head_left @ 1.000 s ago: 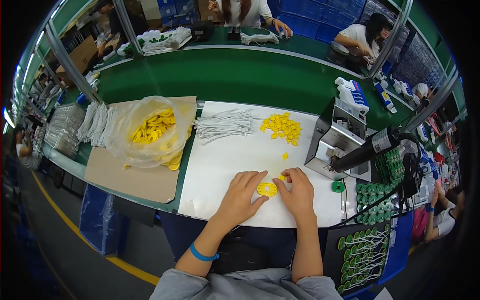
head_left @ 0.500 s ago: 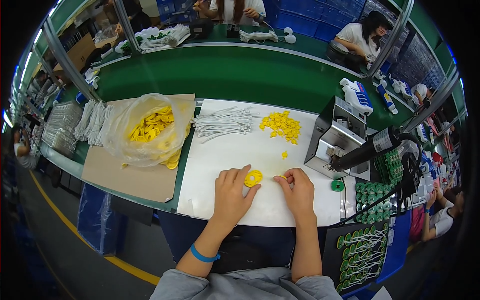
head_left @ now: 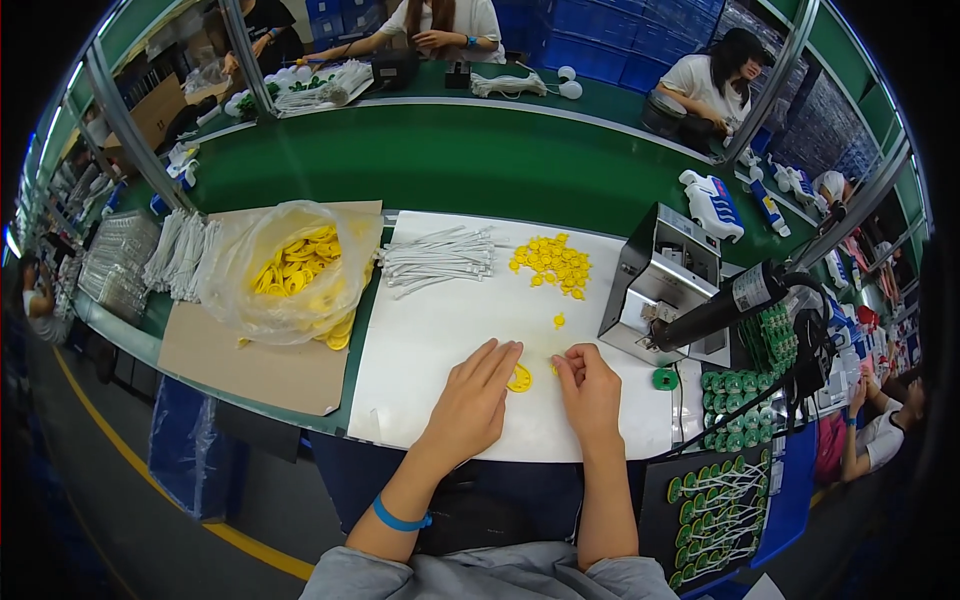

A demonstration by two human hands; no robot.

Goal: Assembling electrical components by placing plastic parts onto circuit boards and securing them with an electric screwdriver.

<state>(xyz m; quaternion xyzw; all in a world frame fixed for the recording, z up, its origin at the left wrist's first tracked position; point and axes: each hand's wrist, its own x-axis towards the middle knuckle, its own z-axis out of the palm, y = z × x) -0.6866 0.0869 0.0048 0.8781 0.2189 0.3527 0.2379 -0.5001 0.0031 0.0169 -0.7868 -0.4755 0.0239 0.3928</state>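
Two bare hands on smooth white sheet (head_left: 440, 330), left hand (head_left: 475, 400) flat, fingers spread over half-hidden yellow plastic ring (head_left: 519, 379), right hand (head_left: 590, 390) pinching something too small to make out.

The white sheet (head_left: 450, 330) the hands work on looks like matt paper or thin board, smooth. The little yellow ring (head_left: 519, 379) and the heap of yellow pieces (head_left: 552, 264) look like glossy moulded plastic. Same stuff sits in a crinkly clear plastic bag (head_left: 285, 270), pretty shiny, lying on plain brown cardboard (head_left: 250, 365). The grey box machine (head_left: 660, 285) is brushed-looking metal. The green belt (head_left: 450, 165) looks smooth and matt, rubbery.
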